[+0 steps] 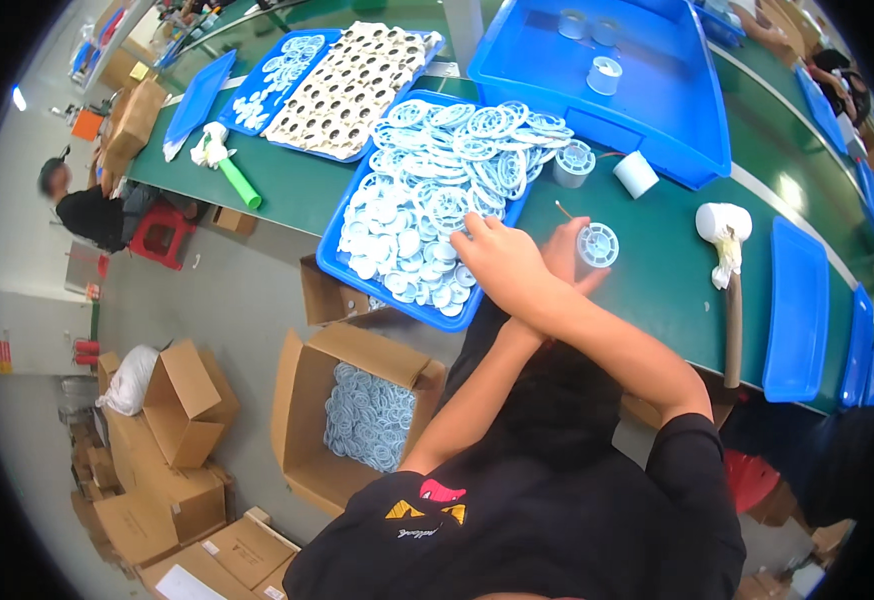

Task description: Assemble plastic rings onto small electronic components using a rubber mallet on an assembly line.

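Left hand (563, 254), centre of frame, partly hidden behind the crossing right forearm (607, 328): pinching one pale plastic spool (597, 245), round, spoked end up. Right hand (497, 258), just left: fingertips at thin openwork rings (457, 170) in blue tray (335, 256), grip cannot be told. Lower in tray: glossy round caps (382, 240), heaped

Unreadable white script (416, 533) on black shirt (547, 510)

We count six pale plastic cylinders (597, 246), one mallet with white round head and wooden handle (733, 300), one green-handled tool (239, 184), one beige dimpled tray (349, 92).
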The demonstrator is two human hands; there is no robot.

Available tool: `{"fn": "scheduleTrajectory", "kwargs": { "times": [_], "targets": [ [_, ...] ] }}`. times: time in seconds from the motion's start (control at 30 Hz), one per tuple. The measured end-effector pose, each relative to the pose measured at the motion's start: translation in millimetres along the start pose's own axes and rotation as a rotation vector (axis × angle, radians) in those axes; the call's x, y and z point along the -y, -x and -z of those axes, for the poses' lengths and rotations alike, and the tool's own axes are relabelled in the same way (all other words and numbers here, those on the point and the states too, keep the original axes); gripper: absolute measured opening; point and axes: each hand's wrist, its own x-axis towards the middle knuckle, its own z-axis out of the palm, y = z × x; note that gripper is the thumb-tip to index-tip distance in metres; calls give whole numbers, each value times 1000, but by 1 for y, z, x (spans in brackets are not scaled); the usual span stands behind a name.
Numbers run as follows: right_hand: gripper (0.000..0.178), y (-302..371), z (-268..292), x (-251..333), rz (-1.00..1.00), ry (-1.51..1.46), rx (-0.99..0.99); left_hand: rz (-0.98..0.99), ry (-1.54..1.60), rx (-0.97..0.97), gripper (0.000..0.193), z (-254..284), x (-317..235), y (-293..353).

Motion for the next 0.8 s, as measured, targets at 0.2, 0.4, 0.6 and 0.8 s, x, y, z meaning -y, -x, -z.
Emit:
{"fn": "scheduleTrajectory", "kwargs": {
  "times": [0.2, 0.4, 0.6, 0.8],
  "targets": [
    [20, 9, 13, -7, -147, -131, -153, 26, -53, -5, 79, -2, 0, 0],
    [14, 72, 110, -50, -750, -655, -288, 14, 45, 19, 63, 18, -23, -8],
    [16, 85, 93, -60, -798, -468, -237, 77, 65, 31, 67, 18, -21, -7],
    [18, 42, 92, -60, -651, -384, -271, 29, 57, 18, 72, 19, -14, -4]
  ]
}}
